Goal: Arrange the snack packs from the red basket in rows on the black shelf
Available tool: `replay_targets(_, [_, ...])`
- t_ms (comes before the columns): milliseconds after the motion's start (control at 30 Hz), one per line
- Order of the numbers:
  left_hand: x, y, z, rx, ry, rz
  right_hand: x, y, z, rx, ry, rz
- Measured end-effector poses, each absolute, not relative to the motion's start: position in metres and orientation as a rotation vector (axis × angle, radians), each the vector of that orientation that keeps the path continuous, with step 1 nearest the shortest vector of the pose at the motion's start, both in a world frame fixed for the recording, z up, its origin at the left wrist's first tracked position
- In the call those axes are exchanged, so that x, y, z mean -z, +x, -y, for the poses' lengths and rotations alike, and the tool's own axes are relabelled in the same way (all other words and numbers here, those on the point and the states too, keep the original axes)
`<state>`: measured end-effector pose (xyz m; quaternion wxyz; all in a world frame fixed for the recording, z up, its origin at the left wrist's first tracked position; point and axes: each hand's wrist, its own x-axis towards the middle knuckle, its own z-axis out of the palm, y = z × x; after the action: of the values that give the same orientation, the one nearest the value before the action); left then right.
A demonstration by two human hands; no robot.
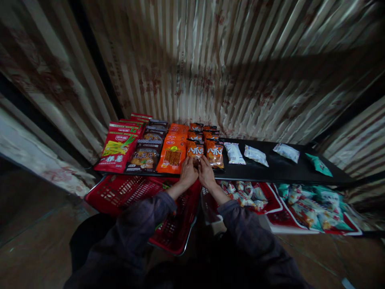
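My left hand [189, 172] and my right hand [207, 173] are close together at the front edge of the black shelf [255, 170]. Their fingers are closed on the lower end of a small orange-and-black snack bag [195, 147], which leans back in its row. My right hand also borders a matching snack bag [215, 154] beside it. The fingertips partly hide the bottom of the first bag. Left of my hands stand orange bags of stick snacks [172, 156], dark bags of chips [144, 156] and red bags [117, 150].
White packets [235, 153] and a teal packet [319, 164] lie along the shelf's right part. Below hang a red basket [177, 237], a basket of small packets [279, 206] and a basket of teal-and-white bags [356, 230]. A corrugated wall covering [192, 68] stands behind.
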<state>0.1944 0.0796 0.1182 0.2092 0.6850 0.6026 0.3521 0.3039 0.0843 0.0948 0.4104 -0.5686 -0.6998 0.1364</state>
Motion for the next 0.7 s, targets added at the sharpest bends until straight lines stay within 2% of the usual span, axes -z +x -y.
replay_targets(200, [-0.129, 0.17, -0.035, -0.903, 2.023, -1.53, -0.095, 0.289, -0.034, -0.39, -1.294, 1.971])
replay_targets(267, [-0.123, 0.146, -0.021, -0.678, 2.051, -1.524, -0.087, 0.282, -0.011, -0.476, -1.338, 2.094])
replay_targets(333, [-0.115, 0.118, -0.011, -0.293, 2.029, -1.553, -0.077, 0.273, 0.009, -0.599, -1.426, 2.254])
replay_targets(400, [-0.104, 0.089, -0.005, -0.138, 1.999, -1.561, -0.067, 0.262, 0.023, -0.709, -1.495, 2.395])
replay_targets(533, [-0.084, 0.056, 0.005, -0.019, 1.974, -1.584, -0.048, 0.241, 0.03, -0.844, -1.624, 2.475])
replay_targets(700, [-0.062, 0.069, 0.016, 0.019, 1.985, -1.503, -0.022, 0.226, 0.019, -0.817, -1.742, 2.368])
